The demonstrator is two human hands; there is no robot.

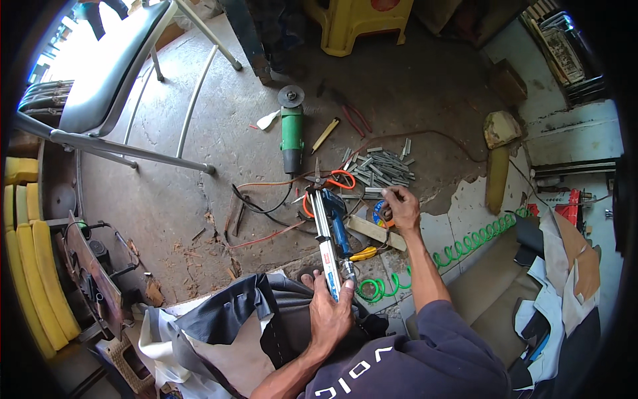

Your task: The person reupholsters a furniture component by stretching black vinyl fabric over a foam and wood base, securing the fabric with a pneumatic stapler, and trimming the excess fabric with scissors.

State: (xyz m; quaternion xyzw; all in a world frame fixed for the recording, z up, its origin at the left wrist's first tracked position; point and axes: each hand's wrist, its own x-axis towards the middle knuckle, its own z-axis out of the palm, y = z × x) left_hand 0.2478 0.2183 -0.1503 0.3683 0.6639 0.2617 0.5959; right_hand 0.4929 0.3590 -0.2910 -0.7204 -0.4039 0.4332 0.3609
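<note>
Nearest, a dark fabric (pixel 226 306) is lying in folds across the seated person's lap, and the left hand (pixel 330 316) is resting over its right side, wrapping around the near end of a blue-and-silver staple gun (pixel 338 229). The staple gun is pointing away from the body, its body and long silver magazine reaching past the lap and over the near middle of the floor (pixel 179 173). To its right, a green coiled hose (pixel 458 251) is stretching toward the floor's right edge. Just beyond the hose's near loops, yellow-handled pliers (pixel 364 254) are lying below a wooden block (pixel 377 233). The right hand (pixel 402 209) is hovering beyond that block, its fingers closing narrowly and apparently pinching a short silver strip (pixel 374 190) at their tips. Partly behind the hand, a round blue item (pixel 380 211) is showing. Orange-handled scissors (pixel 342 177) are lying at the staple gun's far end, and a loose pile of silver strips (pixel 382 167) is spreading just beyond. Left of the pile, a green angle grinder (pixel 291 130) is lying with its disc facing the floor's far edge; a yellow cutter knife (pixel 325 135) and red-handled pliers (pixel 356 118) are lying to its right. Farthest away, a yellow stool (pixel 362 30) is standing toward the floor's far edge, and a metal-legged chair (pixel 109 80) is standing toward its far left corner.
</note>
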